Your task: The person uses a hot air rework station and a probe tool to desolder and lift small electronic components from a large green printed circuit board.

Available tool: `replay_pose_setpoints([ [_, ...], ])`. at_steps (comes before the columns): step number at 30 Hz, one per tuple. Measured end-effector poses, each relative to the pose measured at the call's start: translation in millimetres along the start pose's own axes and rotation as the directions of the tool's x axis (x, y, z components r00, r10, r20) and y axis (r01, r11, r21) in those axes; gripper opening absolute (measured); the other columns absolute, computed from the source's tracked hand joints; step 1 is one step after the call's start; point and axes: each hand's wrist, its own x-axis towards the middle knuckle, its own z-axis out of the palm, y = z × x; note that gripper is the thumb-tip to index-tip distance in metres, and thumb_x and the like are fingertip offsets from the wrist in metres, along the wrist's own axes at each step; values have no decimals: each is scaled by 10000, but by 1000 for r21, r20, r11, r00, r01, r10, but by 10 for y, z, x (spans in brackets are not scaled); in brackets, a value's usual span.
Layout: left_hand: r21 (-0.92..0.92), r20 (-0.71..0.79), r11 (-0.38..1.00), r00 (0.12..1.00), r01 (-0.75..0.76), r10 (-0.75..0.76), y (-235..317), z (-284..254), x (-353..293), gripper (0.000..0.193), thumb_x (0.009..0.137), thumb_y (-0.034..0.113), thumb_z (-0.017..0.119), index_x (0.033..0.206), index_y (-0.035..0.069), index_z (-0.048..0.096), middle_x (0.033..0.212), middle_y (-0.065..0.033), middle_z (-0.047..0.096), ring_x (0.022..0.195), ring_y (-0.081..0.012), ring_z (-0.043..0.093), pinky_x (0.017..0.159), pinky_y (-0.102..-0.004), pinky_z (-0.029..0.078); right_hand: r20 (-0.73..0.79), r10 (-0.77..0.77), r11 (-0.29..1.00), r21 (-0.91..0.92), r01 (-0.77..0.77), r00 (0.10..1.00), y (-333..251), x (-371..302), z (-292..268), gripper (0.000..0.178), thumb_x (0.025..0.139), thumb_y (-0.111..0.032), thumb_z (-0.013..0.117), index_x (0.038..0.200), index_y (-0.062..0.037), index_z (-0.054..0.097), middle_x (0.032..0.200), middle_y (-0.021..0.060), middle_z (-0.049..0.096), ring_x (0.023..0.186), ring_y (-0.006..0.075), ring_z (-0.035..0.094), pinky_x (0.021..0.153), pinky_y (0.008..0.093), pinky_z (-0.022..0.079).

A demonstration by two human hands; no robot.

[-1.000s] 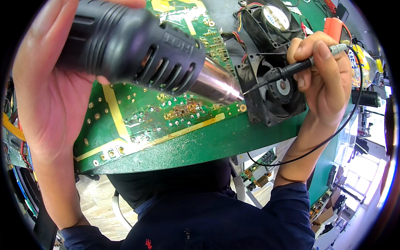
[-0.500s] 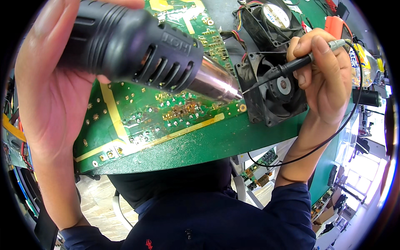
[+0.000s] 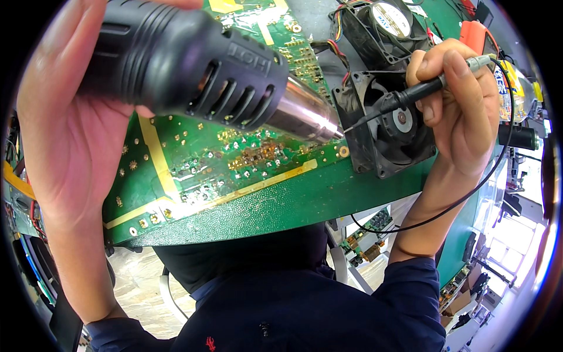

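Head view, and it's two tools nose to nose! At nine o'clock the left hand (image 3: 73, 141) has its fingers curled round a thick black plastic heat gun (image 3: 170, 64), a full, wrapping grip on a ribbed and slotted body that fills ten to eleven o'clock. Out front, the tapered shiny metal nozzle (image 3: 305, 111) points towards four o'clock, hanging over the right-hand end of a big green circuit board with yellow strips (image 3: 202, 155). Across at two o'clock, the right hand (image 3: 460, 111) pinches a slim black pen-shaped probe with a grey tail (image 3: 410, 94), thumb and fingers closed narrowly about it, and the probe aims at eight o'clock. Its fine tip sits right beside the nozzle's mouth; whether they touch, I cannot tell! Behind the probe, also at two o'clock, stands a dusty black square fan (image 3: 381, 149), and up at one o'clock a second black fan with a white round label (image 3: 369, 32), coloured thin wires (image 3: 337, 50) just to its left. From the grey tail a thin black cable (image 3: 469, 196) loops down past the right forearm to four o'clock, while the curved green tabletop (image 3: 281, 205) runs along below the circuit board.
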Motion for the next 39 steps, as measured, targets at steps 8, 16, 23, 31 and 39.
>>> replay_pose_setpoints([
  [8, 36, -4, 999, 1000, -4, 4, -5, -5, 6, 490, 944, 333, 272, 1121, -95, 434, 1183, -171, 440, 1118, -193, 401, 936, -314, 333, -78, 52, 998, -22, -54, 996, -35, -19, 61, 286, 919, -189, 363, 809, 32, 508, 530, 25, 415, 506, 58, 366, 476, 168, 267],
  [16, 55, 6, 999, 1000, -2, 2, -5, -12, 6, 490, 942, 335, 273, 1120, -90, 438, 1184, -170, 443, 1109, -190, 411, 935, -312, 342, -40, 34, 999, -16, -35, 999, -22, -19, 26, 283, 918, -192, 371, 814, 29, 512, 521, 22, 412, 509, 70, 370, 487, 176, 275],
  [23, 44, -2, 999, 1000, 2, -2, -3, 0, 1, 481, 945, 329, 263, 1121, -83, 438, 1181, -173, 445, 1114, -194, 409, 935, -315, 346, -62, 62, 998, -19, -63, 996, -34, -21, 35, 278, 917, -189, 366, 823, 32, 505, 534, 28, 410, 513, 69, 368, 490, 174, 276],
  [31, 31, 24, 999, 1000, -6, 6, -6, 6, 9, 474, 948, 325, 252, 1113, -78, 439, 1180, -171, 448, 1104, -192, 423, 935, -315, 351, 36, -2, 1000, 16, 2, 999, 12, -8, -41, 275, 917, -186, 362, 829, 36, 499, 550, 40, 415, 518, 63, 361, 494, 165, 272],
  [39, 13, -6, 1000, 1000, 0, 1, -10, 18, 2, 476, 949, 327, 252, 1117, -78, 436, 1178, -171, 450, 1103, -192, 425, 942, -315, 345, -4, 23, 1000, 12, -23, 1000, -13, -22, 5, 277, 918, -186, 360, 829, 36, 499, 570, 46, 424, 517, 62, 363, 490, 163, 272],
])
